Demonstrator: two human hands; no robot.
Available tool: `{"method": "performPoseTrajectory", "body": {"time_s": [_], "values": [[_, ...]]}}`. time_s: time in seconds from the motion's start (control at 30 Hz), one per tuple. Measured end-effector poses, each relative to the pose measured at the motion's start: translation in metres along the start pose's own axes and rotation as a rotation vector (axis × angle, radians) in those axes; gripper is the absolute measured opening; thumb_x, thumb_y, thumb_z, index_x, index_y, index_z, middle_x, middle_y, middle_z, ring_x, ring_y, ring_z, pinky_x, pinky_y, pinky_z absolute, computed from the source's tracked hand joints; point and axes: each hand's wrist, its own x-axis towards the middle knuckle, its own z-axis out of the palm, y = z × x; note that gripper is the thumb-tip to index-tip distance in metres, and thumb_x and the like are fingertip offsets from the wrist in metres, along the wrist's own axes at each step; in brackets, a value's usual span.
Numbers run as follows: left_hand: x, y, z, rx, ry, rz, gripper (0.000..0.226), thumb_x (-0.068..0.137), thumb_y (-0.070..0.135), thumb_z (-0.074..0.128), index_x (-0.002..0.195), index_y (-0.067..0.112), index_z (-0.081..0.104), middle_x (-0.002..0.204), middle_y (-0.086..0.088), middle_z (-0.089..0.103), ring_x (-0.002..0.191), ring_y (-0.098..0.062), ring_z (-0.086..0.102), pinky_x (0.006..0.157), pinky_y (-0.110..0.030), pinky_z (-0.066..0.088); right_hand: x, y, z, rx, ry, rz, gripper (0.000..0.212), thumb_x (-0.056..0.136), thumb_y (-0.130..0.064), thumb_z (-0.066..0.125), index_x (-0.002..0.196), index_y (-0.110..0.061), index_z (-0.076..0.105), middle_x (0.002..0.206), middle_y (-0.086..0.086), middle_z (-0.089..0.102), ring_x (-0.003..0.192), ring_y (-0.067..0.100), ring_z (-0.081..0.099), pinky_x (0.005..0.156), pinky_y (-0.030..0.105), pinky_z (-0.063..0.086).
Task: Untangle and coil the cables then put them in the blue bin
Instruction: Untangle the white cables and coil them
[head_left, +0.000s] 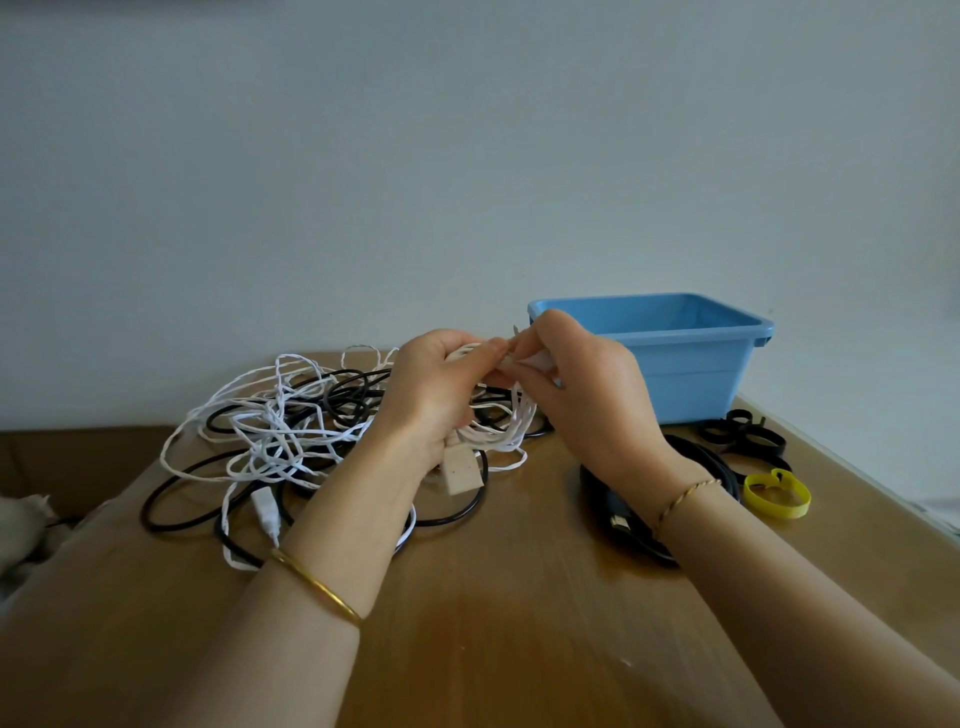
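Note:
A tangle of white twisted cable (270, 431) and black cable (343, 395) lies on the wooden table (493, 597), left of centre. My left hand (441, 389) grips a small coil of the white cable (511, 428), whose loops hang below it with a beige plug block (462, 470). My right hand (582, 384) pinches the same white cable at the top of the coil, fingertips touching my left fingertips. The blue bin (696, 358) stands just behind my right hand, its inside mostly hidden.
A coiled black cable (623, 519) lies under my right wrist. Black strap loops (743, 434) and a yellow strap loop (776, 493) sit at the right, near the table edge. A white USB plug (267, 512) rests at the tangle's front.

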Motion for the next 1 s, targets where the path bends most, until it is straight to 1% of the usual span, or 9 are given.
{"method": "performPoseTrajectory", "body": {"time_s": [0.13,0.23,0.33,0.43,0.5,0.57,0.67,0.87,1.0], "values": [[0.001,0.0,0.001,-0.04,-0.014,-0.027,0.015,0.094,0.017,0.058,0.085,0.008,0.065,0.067,-0.003,0.064,0.031,0.0,0.041,0.034,-0.014,0.027,0.0,0.002,0.0,0.024,0.061,-0.005,0.021,0.086,-0.023,0.066,0.08,-0.008,0.053,0.085,0.003,0.072,0.077,0.03,0.066,0.066,0.045,0.052],[0.002,-0.001,0.002,-0.087,-0.049,-0.092,0.021,0.095,0.023,0.057,0.079,0.011,0.064,0.074,-0.008,0.065,0.031,-0.002,0.03,0.034,-0.016,0.025,-0.001,0.002,0.002,-0.065,0.15,-0.095,0.016,0.08,-0.016,0.066,0.074,-0.007,0.055,0.072,0.006,0.068,0.063,0.03,0.062,0.054,0.041,0.051],[0.002,-0.002,0.0,-0.1,-0.072,-0.141,0.023,0.093,0.027,0.06,0.078,0.011,0.065,0.076,-0.011,0.069,0.032,-0.002,0.026,0.034,-0.015,0.023,-0.002,0.002,0.006,-0.202,0.211,-0.216,0.015,0.073,-0.004,0.064,0.065,-0.003,0.051,0.055,0.008,0.057,0.047,0.03,0.051,0.04,0.036,0.045],[0.002,-0.001,-0.001,-0.108,-0.087,-0.178,0.019,0.092,0.023,0.062,0.078,0.01,0.067,0.076,-0.01,0.07,0.032,-0.002,0.027,0.034,-0.014,0.022,-0.004,0.003,0.008,-0.255,0.209,-0.26,0.016,0.066,0.004,0.064,0.062,-0.002,0.05,0.052,0.009,0.052,0.044,0.03,0.048,0.037,0.035,0.043],[0.003,-0.001,0.0,-0.113,-0.077,-0.18,0.018,0.091,0.019,0.061,0.078,0.009,0.066,0.075,-0.01,0.069,0.03,-0.001,0.03,0.033,-0.014,0.021,-0.005,0.002,0.008,-0.174,0.181,-0.205,0.011,0.072,0.0,0.062,0.066,-0.002,0.053,0.058,0.01,0.058,0.051,0.032,0.054,0.043,0.039,0.047],[0.004,-0.001,0.0,-0.111,-0.061,-0.17,0.017,0.091,0.017,0.061,0.076,0.008,0.063,0.076,-0.012,0.068,0.028,0.0,0.033,0.033,-0.014,0.022,-0.004,-0.001,0.006,-0.027,0.134,-0.055,0.01,0.08,-0.006,0.063,0.074,-0.005,0.055,0.068,0.01,0.065,0.064,0.032,0.061,0.055,0.044,0.05],[0.006,-0.003,0.0,-0.118,-0.048,-0.152,0.017,0.091,0.016,0.06,0.077,0.006,0.062,0.077,-0.013,0.067,0.027,0.0,0.034,0.031,-0.012,0.023,0.0,-0.004,-0.001,0.178,0.062,0.14,0.013,0.083,-0.01,0.068,0.079,-0.004,0.057,0.076,0.009,0.068,0.075,0.022,0.062,0.069,0.041,0.049],[0.006,-0.005,0.004,-0.089,-0.051,-0.118,0.011,0.091,0.013,0.062,0.082,0.006,0.063,0.083,-0.015,0.066,0.03,0.001,0.04,0.032,-0.011,0.026,0.007,-0.002,-0.011,0.293,0.024,0.27,0.005,0.081,-0.001,0.064,0.08,-0.005,0.06,0.076,0.003,0.066,0.074,0.014,0.061,0.067,0.03,0.051],[0.006,-0.009,0.007,-0.016,-0.057,-0.081,0.01,0.091,0.014,0.061,0.082,0.011,0.064,0.077,-0.008,0.063,0.031,0.002,0.04,0.033,-0.012,0.027,0.009,0.002,-0.011,0.316,0.005,0.349,0.006,0.08,-0.001,0.065,0.081,-0.005,0.06,0.083,0.011,0.068,0.08,0.024,0.065,0.076,0.042,0.054]]}}
